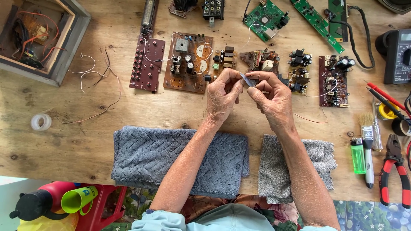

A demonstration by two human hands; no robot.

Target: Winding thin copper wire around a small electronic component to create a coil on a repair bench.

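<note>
Your wooden table (64, 141) is crowded along the far side, where a row of circuit boards runs from the dark red board (147, 64) to the one at the right (334, 81). The near edge carries two cloths: a blue towel (145, 156) under your left forearm and a grey cloth (274, 171) under your right, both hanging a little over the rim. The barest stretch of wood is at the left, between the loose wires (92, 75) and the tape roll (41, 122); tools fill the right edge.

Your left hand (222, 96) and right hand (274, 100) meet above the middle of the table, just in front of the boards. Both are curled, fingertips pinching a small thin metal strip (247, 80) between them, held up off the wood.

On the right edge you have one green lighter (357, 155), one brush (367, 128), one pair of red-handled pliers (394, 169) and one meter (398, 55). At the far left corner sits one open wooden box (77, 34).
</note>
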